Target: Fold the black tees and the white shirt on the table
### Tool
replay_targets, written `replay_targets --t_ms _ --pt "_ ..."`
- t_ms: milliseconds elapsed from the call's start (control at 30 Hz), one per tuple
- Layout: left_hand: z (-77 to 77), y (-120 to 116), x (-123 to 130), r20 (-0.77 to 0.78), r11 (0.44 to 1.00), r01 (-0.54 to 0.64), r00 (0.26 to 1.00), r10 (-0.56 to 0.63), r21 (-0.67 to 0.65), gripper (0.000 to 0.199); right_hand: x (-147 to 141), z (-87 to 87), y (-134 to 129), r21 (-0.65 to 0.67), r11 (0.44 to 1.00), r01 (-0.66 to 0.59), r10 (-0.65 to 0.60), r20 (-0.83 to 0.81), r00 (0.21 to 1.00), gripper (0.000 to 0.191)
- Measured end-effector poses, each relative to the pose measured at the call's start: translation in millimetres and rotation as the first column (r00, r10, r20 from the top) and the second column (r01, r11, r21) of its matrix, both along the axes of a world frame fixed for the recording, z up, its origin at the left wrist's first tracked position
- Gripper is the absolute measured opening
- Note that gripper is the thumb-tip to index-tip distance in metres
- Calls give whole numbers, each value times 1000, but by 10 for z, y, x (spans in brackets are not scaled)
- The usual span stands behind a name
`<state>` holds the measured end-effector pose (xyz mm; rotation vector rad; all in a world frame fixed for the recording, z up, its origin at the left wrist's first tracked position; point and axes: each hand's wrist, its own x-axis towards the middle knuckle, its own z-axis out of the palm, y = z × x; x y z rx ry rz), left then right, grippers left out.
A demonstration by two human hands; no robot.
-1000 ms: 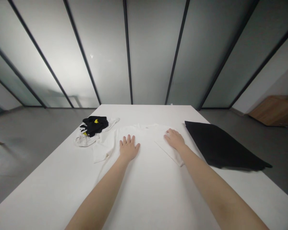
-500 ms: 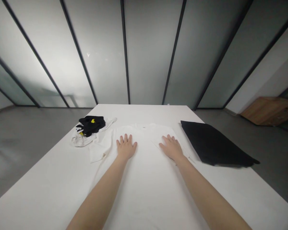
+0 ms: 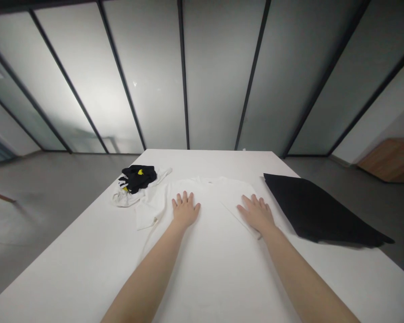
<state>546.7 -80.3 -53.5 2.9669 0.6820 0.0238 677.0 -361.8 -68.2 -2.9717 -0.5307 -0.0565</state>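
Our left hand [image 3: 185,211] and right hand [image 3: 256,213] lie flat on a soft white cotton T-shirt [image 3: 213,202], fingers [image 3: 190,198] spread apart. At upper left, a crumpled black bundle [image 3: 138,178] hides what lies beneath it.

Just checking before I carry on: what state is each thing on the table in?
Left hand: open, palm down on the shirt.
Right hand: open, palm down on the shirt.
White T-shirt: spread flat, collar at the far side.
Black cloth: lying flat.
Black garment: crumpled, yellow mark showing.
White cloth: crumpled, partly under the black garment.
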Motion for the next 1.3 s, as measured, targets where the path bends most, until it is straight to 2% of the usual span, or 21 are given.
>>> replay_targets --t_ms 67,133,200,267,300,333,400,467,533,567,700,1000,1133,1200,1300 --pt "30 15 11 -11 999 0 1000 0 -34 72 -11 -12 17 -32 999 -6 5 -29 1000 73" --pt "128 81 33 -32 993 10 999 -14 -121 73 -17 3 27 -48 999 -16 14 -40 999 78" --pt "294 223 49 -29 961 31 999 -40 -274 69 -23 33 30 -55 998 -15 13 -49 999 80" --pt "484 445 34 28 897 43 999 -34 -440 56 -30 62 29 -54 998 -10 7 -54 999 79" --pt "566 579 9 48 896 27 999 -6 -444 53 -35 74 29 -52 999 -7 4 -55 998 78" --pt "629 721 -27 64 905 -9 997 40 -425 52 -40 83 30 -49 999 -5 2 -53 999 76" --pt "677 1011 -126 120 933 -230 955 271 -276 49 -49 95 32 -43 999 -2 0 -46 999 71" --pt "627 1274 -236 125 861 -478 857 501 -174 51 -55 101 35 -35 999 4 -5 -40 999 67" --pt "524 1481 -326 49 795 -585 799 599 -163 57 -58 105 38 -28 1000 8 -10 -39 999 64" --pt "470 1560 -357 19 783 -600 792 611 -167 60 -58 105 40 -26 1000 11 -12 -40 999 64" --pt "338 1732 -391 -41 804 -560 825 564 -202 68 -54 102 42 -27 1000 13 -14 -35 999 64" --pt "325 1811 -410 -70 822 -513 856 513 -246 88 -42 82 22 -32 999 10 -10 -13 1000 61" --pt "414 1814 -471 -18 863 -433 896 444 -261 78 -40 81 18 -29 999 16 -17 -15 1000 60" --pt "493 1785 -479 23 880 -391 911 412 -269 69 -39 84 18 -32 999 16 -17 -19 1000 60" --pt "642 1658 -444 121 895 -320 921 371 -312 69 -39 92 21 -40 999 11 -11 -15 1000 60"
